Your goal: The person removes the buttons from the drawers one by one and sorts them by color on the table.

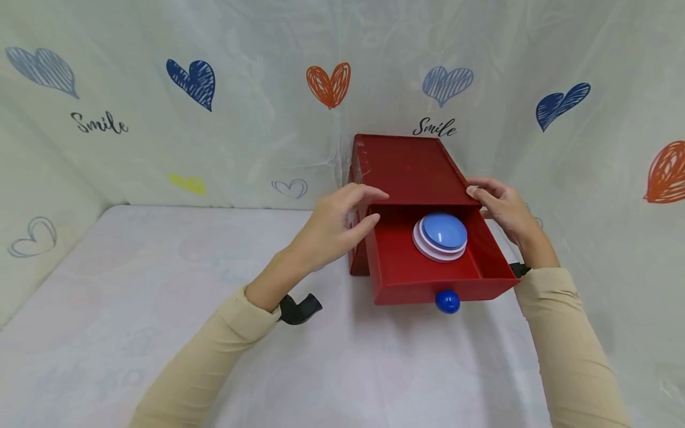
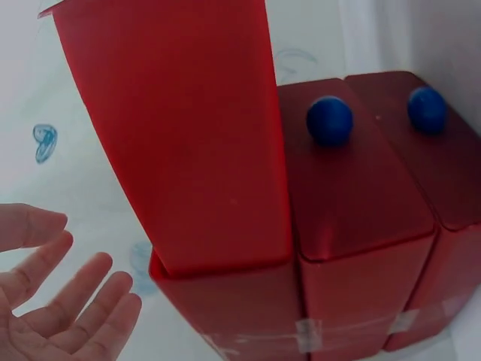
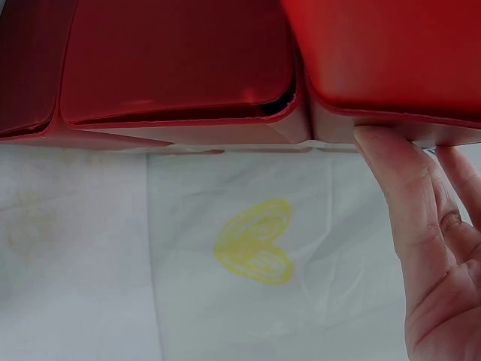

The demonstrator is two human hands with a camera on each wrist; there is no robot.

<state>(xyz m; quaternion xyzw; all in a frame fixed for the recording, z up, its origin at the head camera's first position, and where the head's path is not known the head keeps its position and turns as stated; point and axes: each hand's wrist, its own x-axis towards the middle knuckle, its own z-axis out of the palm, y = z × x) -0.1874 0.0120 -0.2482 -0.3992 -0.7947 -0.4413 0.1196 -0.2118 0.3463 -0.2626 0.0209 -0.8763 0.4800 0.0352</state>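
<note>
A red drawer cabinet (image 1: 409,166) stands against the back wall, its top drawer (image 1: 396,255) pulled out. Inside that drawer lies a round blue push button (image 1: 444,230) on a white base. A blue knob (image 1: 448,302) sits on the drawer front. My left hand (image 1: 339,223) hovers at the drawer's left side, thumb and fingers spread apart and holding nothing. Against the cabinet's upper right edge rests my right hand (image 1: 505,211). In the right wrist view, fairly straight fingers (image 3: 406,203) touch the cabinet's side.
Two lower drawers, seen in the left wrist view, are closed, each with a blue knob (image 2: 329,121). A white patterned cloth (image 1: 176,297) covers the table. Behind it hangs a pale sheet (image 1: 257,137) printed with hearts and "Smile".
</note>
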